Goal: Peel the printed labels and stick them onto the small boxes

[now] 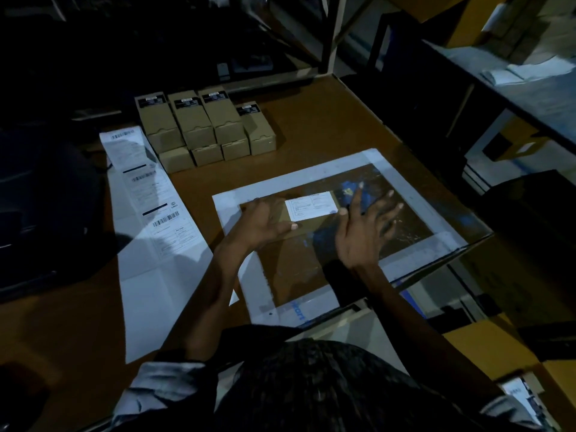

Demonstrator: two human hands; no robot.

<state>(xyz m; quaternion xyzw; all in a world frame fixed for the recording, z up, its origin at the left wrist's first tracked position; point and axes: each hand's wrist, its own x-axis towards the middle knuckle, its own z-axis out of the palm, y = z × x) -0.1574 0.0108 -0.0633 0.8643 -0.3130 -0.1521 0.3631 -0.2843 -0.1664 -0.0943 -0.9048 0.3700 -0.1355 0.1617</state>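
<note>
The label (311, 206) lies stuck on the box (280, 218); my left hand (265, 221) grips the box's nine o'clock end, steadying it, while my right hand (364, 226) hovers spread at three o'clock.

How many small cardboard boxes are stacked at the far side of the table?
8 visible: four tall ones in the back row, four low ones in front. More may be hidden behind.
</note>
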